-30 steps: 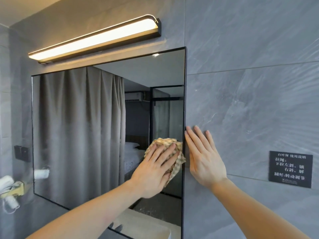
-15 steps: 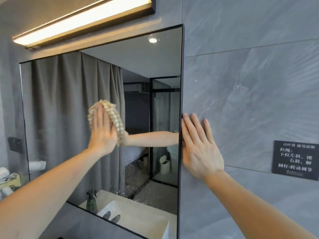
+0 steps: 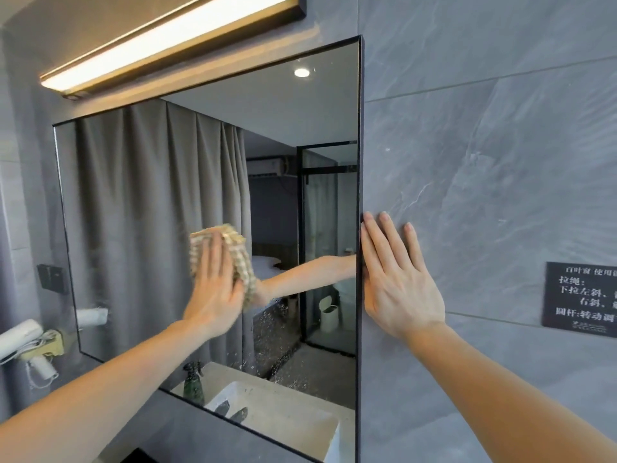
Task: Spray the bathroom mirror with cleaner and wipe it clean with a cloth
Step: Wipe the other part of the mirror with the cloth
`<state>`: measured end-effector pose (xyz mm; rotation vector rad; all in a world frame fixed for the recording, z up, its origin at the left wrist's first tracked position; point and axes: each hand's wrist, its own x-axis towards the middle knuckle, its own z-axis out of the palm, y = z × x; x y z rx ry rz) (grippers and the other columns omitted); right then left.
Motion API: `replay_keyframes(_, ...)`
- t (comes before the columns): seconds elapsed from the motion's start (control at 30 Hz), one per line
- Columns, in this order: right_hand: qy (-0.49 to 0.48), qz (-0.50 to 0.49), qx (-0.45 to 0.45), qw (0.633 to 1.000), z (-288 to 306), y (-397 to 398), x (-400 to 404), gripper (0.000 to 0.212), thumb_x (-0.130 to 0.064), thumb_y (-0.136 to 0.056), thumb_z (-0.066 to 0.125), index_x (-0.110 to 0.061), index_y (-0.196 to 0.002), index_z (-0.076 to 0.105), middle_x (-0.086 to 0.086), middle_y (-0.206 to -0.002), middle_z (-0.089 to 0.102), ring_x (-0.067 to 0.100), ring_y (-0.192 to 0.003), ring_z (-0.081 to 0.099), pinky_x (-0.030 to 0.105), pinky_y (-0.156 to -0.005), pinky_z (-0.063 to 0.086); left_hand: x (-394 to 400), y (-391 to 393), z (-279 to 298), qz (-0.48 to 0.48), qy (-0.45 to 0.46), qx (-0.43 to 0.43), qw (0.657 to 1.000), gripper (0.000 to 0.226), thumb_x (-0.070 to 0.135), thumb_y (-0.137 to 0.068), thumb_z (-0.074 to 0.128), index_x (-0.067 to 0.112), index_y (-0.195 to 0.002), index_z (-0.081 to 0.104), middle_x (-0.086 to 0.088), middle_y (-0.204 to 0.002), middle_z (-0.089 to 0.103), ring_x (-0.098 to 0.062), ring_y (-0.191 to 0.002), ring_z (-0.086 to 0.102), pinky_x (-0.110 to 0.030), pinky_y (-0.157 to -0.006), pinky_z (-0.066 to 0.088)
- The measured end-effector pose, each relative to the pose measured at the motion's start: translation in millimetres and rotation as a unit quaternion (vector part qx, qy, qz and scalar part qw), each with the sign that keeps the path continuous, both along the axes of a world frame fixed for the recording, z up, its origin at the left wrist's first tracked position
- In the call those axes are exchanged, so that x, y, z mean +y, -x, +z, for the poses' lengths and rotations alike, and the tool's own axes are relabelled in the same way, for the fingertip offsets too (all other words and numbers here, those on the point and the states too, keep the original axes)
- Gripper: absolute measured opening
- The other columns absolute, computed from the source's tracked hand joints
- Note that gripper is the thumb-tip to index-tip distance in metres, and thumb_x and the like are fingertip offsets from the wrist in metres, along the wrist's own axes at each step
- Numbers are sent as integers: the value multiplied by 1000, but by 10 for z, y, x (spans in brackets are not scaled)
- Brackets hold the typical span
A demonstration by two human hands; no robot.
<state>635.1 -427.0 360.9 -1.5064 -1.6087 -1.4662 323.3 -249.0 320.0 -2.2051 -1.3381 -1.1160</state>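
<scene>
Head view: you are pressing the cloth (image 3: 233,248) flat under your left hand (image 3: 213,289) at mid-mirror (image 3: 140,202), right hand (image 3: 397,282) lying open on the wall (image 3: 500,162) beside the frame. Droplets (image 3: 270,329) are clinging lower right; wiping past them risks streaks.

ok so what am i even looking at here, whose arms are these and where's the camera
The camera sits on a person's head, looking forward and down, so the two bare arms are that person's own. There is no robot. The left hand presses a checked beige cloth flat against the bathroom mirror to wipe it. The right hand lies flat, fingers spread, on the grey wall tile just beside the mirror's right edge, seemingly as a brace. The arm inside the glass is only a reflection. Also reflected low down is a dark spray bottle by a sink. A lit lamp bar hangs above the mirror.
</scene>
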Motion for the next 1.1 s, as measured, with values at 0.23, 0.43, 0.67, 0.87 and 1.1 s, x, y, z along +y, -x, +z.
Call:
replay_keyframes(0.23,-1,16,8,1000,0,-1,-11,68,-20,-102,28,3,-166,19,17,-177,12,35,-165,5,57,-133,5,-738,-1035,-48,-111,-205,243,942,86,47,-103,41,14,-168,-5,-14,-177,-6,-44,-162,-7,-62,-129,-1)
replay_keyframes(0.43,-8,25,8,1000,-13,-21,12,71,-17,-100,39,3,-165,20,17,-177,14,35,-165,7,56,-133,8,-557,-948,-2,-109,-202,188,955,84,47,-105,40,15,-168,-7,-12,-177,-8,-42,-162,-7,-64,-129,7)
replay_keyframes(0.67,-19,20,3,1000,-17,-25,36,73,-15,-99,48,3,-165,22,17,-176,15,35,-165,9,57,-133,10,130,-164,295,-41,-73,-62,995,71,33,-108,19,14,-166,-17,-4,-175,-23,-28,-162,-19,-50,-133,-5)
replay_keyframes(0.87,-29,15,1,999,-25,-18,39,73,-14,-99,49,3,-165,23,18,-176,18,36,-164,11,57,-133,10,614,367,451,20,119,-289,950,67,31,-113,23,11,-167,-11,-6,-175,-19,-27,-163,-16,-39,-131,-14)
replay_keyframes(1.1,-33,12,-1,999,-25,-12,45,76,-14,-97,51,3,-165,22,17,-176,16,35,-164,10,56,-133,9,383,180,70,15,142,-265,954,73,39,-109,19,13,-165,-20,-4,-173,-27,-27,-162,-21,-42,-131,-14)
